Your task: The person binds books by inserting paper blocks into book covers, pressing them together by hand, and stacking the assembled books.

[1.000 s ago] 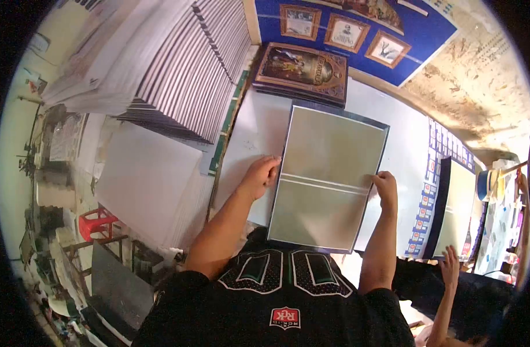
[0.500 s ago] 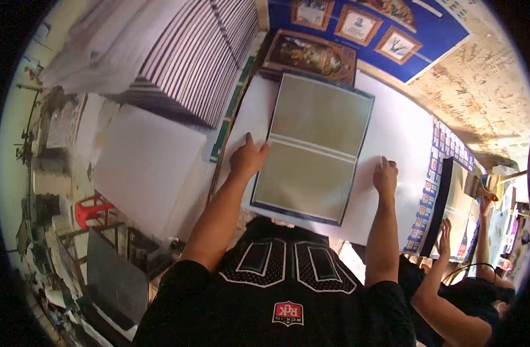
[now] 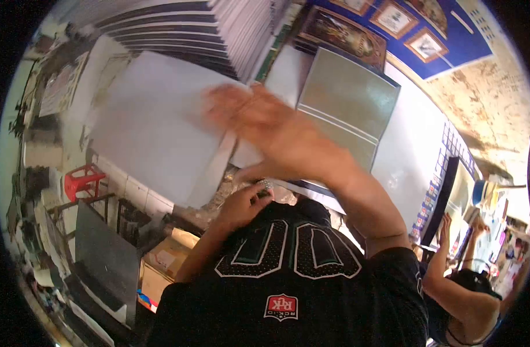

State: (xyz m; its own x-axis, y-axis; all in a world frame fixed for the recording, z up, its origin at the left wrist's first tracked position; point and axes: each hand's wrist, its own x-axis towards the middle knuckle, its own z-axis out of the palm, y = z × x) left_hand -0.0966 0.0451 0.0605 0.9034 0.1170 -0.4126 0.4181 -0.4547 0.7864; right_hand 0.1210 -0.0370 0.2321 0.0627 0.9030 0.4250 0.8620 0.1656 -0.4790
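We are holding our right hand, blurred, before a broad stack of flat white sheets, its fingers spread and seemingly released. Our left hand is curling near our black shirt; its grasp we cannot tell. The grey-green rectangular board with dark border is lying on the smooth white table, partly behind our right forearm.

A red stool over there, a dark grey board just beside the stool, a cardboard box past that board from the stool, a blue poster with brown-framed pictures well apart from the stool
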